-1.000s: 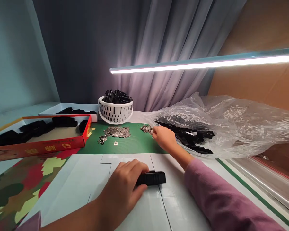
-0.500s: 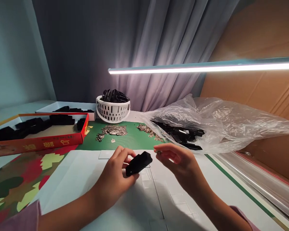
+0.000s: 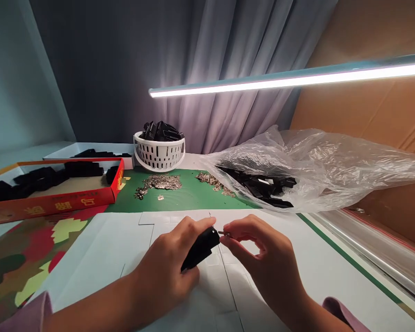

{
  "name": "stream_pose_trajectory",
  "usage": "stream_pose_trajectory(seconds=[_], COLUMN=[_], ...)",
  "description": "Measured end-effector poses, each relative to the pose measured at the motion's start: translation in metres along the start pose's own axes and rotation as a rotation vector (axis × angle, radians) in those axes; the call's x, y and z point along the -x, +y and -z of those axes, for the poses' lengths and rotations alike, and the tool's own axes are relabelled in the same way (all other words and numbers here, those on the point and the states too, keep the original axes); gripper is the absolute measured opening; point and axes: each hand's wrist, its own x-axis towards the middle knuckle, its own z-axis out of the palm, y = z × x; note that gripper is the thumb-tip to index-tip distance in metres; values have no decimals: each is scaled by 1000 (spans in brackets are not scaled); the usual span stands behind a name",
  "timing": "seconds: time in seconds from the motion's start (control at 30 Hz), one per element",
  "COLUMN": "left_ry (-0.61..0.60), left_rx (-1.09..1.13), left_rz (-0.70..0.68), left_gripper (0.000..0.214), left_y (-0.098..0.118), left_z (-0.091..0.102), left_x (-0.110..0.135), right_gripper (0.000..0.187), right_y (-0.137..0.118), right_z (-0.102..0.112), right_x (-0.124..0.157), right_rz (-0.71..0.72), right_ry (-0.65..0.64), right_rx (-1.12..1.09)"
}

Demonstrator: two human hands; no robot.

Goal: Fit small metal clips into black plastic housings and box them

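Note:
My left hand (image 3: 173, 253) is wrapped round a black plastic part (image 3: 201, 248), a blocky elongated piece tilted up towards the right. Thumb and forefinger of my right hand (image 3: 259, 249) pinch a small metal piece (image 3: 224, 234), which points at the right end of the black part. Whether the two touch I cannot tell. Beyond my hands, a pile of small metal pieces (image 3: 163, 181) lies on a green mat (image 3: 124, 203), with a second metal pile (image 3: 214, 182) to its right. One single metal piece (image 3: 160, 197) lies in front of the first pile.
At left, a red box (image 3: 90, 196) and a white box (image 3: 60, 150) behind it hold black parts. A white basket (image 3: 159, 154) heaped with black parts stands at the back. A clear plastic bag (image 3: 318, 170) with black parts lies right. A lit tube lamp (image 3: 287, 82) hangs across.
My left hand has turned the black part so its end faces right. My right hand has brought the small metal piece down beside that end. The camera view has shifted slightly.

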Motion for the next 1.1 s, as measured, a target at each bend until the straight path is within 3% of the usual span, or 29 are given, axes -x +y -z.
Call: stream_pose_trajectory(seconds=[0.13, 0.5, 0.77, 0.9, 1.1], left_ry=[-51, 4, -170, -281, -290], left_rx=[-38, 22, 290, 365, 320], left_rz=[8, 71, 57, 74, 21], left_gripper=[57, 41, 70, 69, 58], left_y=[-2, 0, -5, -8, -1], left_z=[0, -3, 10, 17, 22], left_x=[-2, 0, -4, -6, -9], right_gripper=[6, 5, 10, 9, 11], right_y=[3, 8, 6, 7, 4], right_z=[0, -2, 1, 3, 5], right_x=[0, 1, 0, -1, -1], right_rz=[13, 160, 213, 175, 121], right_ry=[-12, -61, -69, -91, -91], right_rx=[65, 269, 318, 305, 241])
